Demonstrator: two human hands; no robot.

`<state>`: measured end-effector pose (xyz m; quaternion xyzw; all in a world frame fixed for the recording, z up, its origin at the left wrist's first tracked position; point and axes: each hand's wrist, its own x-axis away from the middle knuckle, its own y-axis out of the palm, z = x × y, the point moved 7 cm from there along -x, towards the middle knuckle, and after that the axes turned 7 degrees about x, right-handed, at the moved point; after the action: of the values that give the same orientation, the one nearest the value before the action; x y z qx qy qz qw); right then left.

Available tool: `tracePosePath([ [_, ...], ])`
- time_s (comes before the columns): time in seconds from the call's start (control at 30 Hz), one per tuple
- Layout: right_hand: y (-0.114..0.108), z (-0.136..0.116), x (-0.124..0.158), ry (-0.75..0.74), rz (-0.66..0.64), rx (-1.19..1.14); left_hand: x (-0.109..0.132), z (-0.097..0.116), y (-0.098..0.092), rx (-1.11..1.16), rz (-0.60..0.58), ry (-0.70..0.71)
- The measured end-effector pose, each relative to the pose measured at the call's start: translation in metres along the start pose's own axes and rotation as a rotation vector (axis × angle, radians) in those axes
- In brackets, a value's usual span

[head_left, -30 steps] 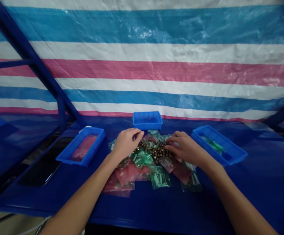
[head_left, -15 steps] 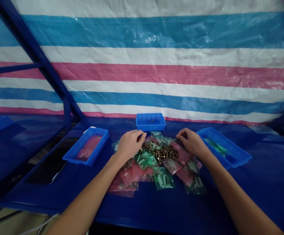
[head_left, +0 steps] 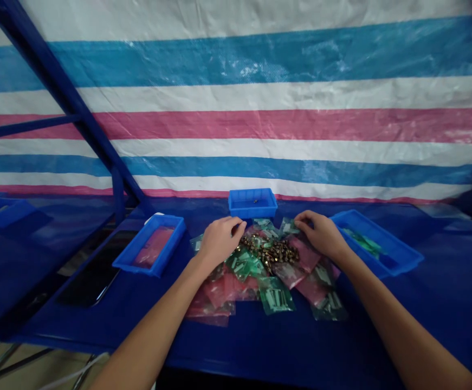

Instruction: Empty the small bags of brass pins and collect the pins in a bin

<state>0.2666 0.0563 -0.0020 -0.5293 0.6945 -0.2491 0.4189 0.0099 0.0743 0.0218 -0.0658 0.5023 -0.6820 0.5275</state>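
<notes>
At 9 o'clock from the table's centre sits a blue plastic tray (head_left: 129, 241) with pink bags inside; the left hand (head_left: 219, 242) is curled, its fingers (head_left: 236, 225) close together at the 9 o'clock edge of a heap of brass fittings (head_left: 269, 252), and I can't tell if they pinch anything; a small blue tray (head_left: 252, 201) lies at the heap's 12 o'clock; the right hand (head_left: 321, 235) rests at 2 o'clock, its fingers (head_left: 304, 218) narrowly spread on a pink bag (head_left: 304, 254), holding unclear; a blue tray (head_left: 384, 235) with green bags lies beyond.
</notes>
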Motion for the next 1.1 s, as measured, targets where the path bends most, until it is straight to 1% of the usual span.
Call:
tracePosePath([
  [0.07,-0.014,-0.005,0.004,0.064,0.147,-0.134,0.000,0.002,-0.001,0.042,0.017,-0.002],
  [0.1,-0.017,-0.008,0.007,0.093,0.192,-0.244,0.000,0.003,-0.002,0.075,0.026,-0.006],
  [0.13,-0.017,-0.013,0.010,0.119,0.206,-0.372,0.000,0.005,-0.002,0.126,0.028,-0.017],
  [0.2,-0.007,-0.028,0.018,0.165,0.149,-0.622,0.001,0.008,0.001,0.299,-0.003,-0.064],
  [0.27,0.008,-0.046,0.027,0.199,0.043,-0.762,0.002,0.012,0.009,0.514,-0.091,-0.133],
  [0.3,0.016,-0.055,0.032,0.207,-0.020,-0.801,0.003,0.013,0.014,0.597,-0.135,-0.164],
  [0.37,0.028,-0.072,0.040,0.197,-0.127,-0.839,0.005,0.015,0.018,0.678,-0.185,-0.203],
  [0.43,0.035,-0.083,0.045,0.181,-0.198,-0.849,0.005,0.015,0.019,0.708,-0.184,-0.222],
  [0.57,0.037,-0.090,0.050,0.161,-0.264,-0.826,0.004,0.012,0.016,0.848,-0.184,-0.254],
  [0.63,0.034,-0.090,0.050,0.144,-0.257,-0.806,0.003,0.013,0.017,0.919,-0.210,-0.261],
  [0.7,0.030,-0.089,0.051,0.125,-0.218,-0.780,0.003,0.014,0.018,0.940,-0.233,-0.255],
  [0.83,0.023,-0.091,0.050,0.032,-0.128,-0.680,0.004,0.014,0.017,0.800,-0.223,-0.200],
  [0.93,0.018,-0.093,0.046,-0.064,-0.096,-0.525,0.003,0.016,0.012,0.675,-0.180,-0.136],
  [1.0,0.006,-0.090,0.041,-0.113,-0.023,-0.379,0.002,0.019,0.008,0.591,-0.148,-0.083],
  [1.07,-0.021,-0.083,0.036,-0.158,0.141,-0.182,0.001,0.021,0.003,0.516,-0.107,-0.045],
  [1.1,-0.038,-0.078,0.035,-0.180,0.260,-0.057,0.001,0.021,0.001,0.481,-0.080,-0.042],
])
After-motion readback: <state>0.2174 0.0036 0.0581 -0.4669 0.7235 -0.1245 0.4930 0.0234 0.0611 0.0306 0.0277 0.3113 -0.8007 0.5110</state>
